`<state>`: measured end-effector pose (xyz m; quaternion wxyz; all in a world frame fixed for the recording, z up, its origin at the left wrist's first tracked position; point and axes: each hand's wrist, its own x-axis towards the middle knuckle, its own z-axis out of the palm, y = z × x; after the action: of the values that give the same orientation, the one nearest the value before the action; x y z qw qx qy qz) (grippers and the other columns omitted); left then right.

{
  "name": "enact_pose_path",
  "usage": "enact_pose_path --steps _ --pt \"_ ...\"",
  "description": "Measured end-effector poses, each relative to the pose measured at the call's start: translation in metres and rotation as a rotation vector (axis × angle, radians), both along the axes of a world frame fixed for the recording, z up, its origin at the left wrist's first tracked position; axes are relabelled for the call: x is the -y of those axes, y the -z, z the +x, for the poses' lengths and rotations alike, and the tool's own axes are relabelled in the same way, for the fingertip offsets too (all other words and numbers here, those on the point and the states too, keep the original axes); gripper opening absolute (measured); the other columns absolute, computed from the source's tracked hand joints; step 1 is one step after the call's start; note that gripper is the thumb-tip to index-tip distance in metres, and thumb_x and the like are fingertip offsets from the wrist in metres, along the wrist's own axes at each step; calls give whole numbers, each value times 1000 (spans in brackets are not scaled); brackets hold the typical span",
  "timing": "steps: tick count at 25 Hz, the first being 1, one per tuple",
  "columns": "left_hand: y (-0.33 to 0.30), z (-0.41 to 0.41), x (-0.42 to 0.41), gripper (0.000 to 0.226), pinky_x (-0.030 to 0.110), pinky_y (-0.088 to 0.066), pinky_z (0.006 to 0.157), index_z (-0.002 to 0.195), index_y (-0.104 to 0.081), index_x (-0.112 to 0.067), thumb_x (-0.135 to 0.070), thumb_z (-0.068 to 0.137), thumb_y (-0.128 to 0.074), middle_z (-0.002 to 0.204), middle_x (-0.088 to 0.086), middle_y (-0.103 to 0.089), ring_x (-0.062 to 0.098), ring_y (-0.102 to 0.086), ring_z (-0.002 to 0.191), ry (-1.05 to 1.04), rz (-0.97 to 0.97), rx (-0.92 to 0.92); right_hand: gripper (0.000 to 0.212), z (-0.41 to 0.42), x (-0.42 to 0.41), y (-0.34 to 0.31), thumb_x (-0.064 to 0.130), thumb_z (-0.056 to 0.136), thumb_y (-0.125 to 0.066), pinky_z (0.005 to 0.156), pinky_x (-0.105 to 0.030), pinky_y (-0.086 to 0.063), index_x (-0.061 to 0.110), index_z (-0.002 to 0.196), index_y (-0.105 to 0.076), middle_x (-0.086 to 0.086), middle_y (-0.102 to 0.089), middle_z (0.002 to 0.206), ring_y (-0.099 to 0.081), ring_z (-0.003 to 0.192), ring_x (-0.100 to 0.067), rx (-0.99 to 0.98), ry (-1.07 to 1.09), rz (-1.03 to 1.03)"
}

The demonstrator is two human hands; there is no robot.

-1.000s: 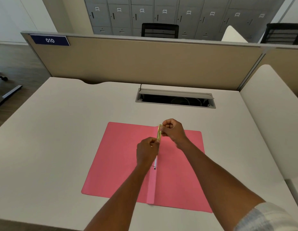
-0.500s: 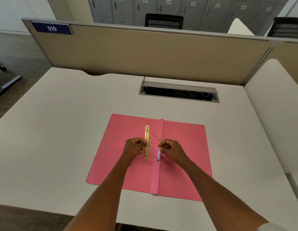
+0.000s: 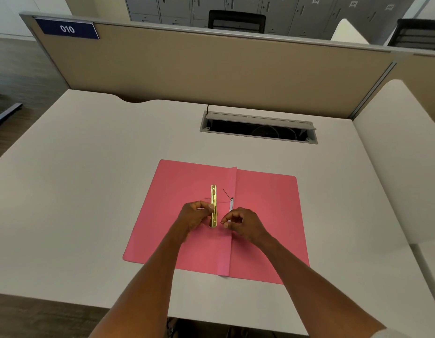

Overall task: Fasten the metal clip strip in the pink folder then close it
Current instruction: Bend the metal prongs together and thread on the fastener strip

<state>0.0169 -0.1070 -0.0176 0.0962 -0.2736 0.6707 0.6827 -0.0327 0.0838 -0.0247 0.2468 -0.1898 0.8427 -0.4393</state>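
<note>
The pink folder (image 3: 187,215) lies open and flat on the surface (image 3: 89,179), close to the near edge and about in the middle from side to side. Its fold runs from the near edge toward the far edge.

The left hand (image 3: 195,215) pinches the gold clip strip (image 3: 213,206) near its lower end. The strip points away from the person and sits over the left half of the folder, just beside the fold. The right hand (image 3: 243,222) is curled, with its fingertips pressed together on something thin at the fold. It looks like one of the thin metal prongs (image 3: 227,193), but it is too small to be sure. Another prong sticks up a little farther along the fold.

The step now looks like getting the prongs through the holes in the strip. To do it well, stand each prong straight up first. Then hold the strip level and line up one hole with one prong. Slide it down gently, then do the other end. Do not push hard, because the thin prongs can bend the wrong way. When the strip lies flat on the folder, fold the prongs down flat. After that, the left cover can swing over to the right to shut the folder.
</note>
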Motion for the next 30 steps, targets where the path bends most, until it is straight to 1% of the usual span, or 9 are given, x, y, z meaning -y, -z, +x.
enact_pose_path --steps 2,7,11,15,18,24,26,28,30 --pt "-1 1 -1 17 15 -49 49 100 -71 1 -13 90 -68 81 10 -71 8 -63 56 35 -4 -2 10 0 1 1 11 79 -76 76 -27 -47 14 88 -78 4 -68 85 -62 82 -14 5 19 -18" --pt "0 -1 -1 20 16 -52 54 101 -71 1 -15 89 -69 81 9 -72 9 -65 60 65 4 -7 9 1 7 3 10 79 -75 71 -16 -43 13 87 -78 -1 -74 88 -61 77 -6 -20 30 -11" --pt "0 -2 -3 10 19 -53 52 92 -71 -4 -13 89 -70 75 9 -72 10 -67 56 64 16 -17 8 1 8 3 10 79 -75 76 -26 -48 14 86 -78 0 -74 87 -64 80 -11 -9 29 -20" --pt "2 -4 -6 11 40 -60 73 90 -72 -3 -13 87 -72 82 18 -73 28 -68 69 55 24 -25 9 1 8 4 9 79 -75 72 -21 -46 14 86 -77 8 -70 80 -61 75 -5 3 32 -28" --pt "2 -5 -9 7 45 -58 78 86 -72 -5 -12 87 -72 82 19 -72 28 -65 70 43 2 -21 10 1 7 3 8 79 -75 73 -23 -47 13 87 -77 1 -73 83 -62 76 -9 28 42 -45" --pt "-1 -8 -14 6 37 -52 69 86 -72 -3 -8 88 -71 80 15 -70 27 -59 74 27 -11 -7 11 -13 -4 -3 10 85 -71 77 -36 -55 12 96 -73 -3 -73 88 -64 78 -16 26 146 -82" --pt "-2 -8 -16 9 33 -51 65 90 -72 0 -9 88 -70 84 17 -70 26 -57 75 27 -16 -5 12 -25 -2 -7 10 86 -69 73 -30 -54 13 97 -72 0 -69 89 -63 77 -13 -69 212 -56" --pt "-2 -9 -16 14 31 -50 64 95 -71 3 -9 89 -70 87 20 -70 27 -58 75 28 -20 -4 17 -38 7 -10 9 85 -70 71 -20 -47 15 101 -71 -1 -67 98 -60 79 -10 -155 240 -34" --pt "-1 -10 -16 16 33 -51 67 97 -71 5 -9 89 -70 87 20 -70 27 -60 74 21 -20 2 24 -49 18 -12 10 84 -72 75 -20 -45 16 107 -72 -3 -63 106 -59 83 -12 -157 222 -20"
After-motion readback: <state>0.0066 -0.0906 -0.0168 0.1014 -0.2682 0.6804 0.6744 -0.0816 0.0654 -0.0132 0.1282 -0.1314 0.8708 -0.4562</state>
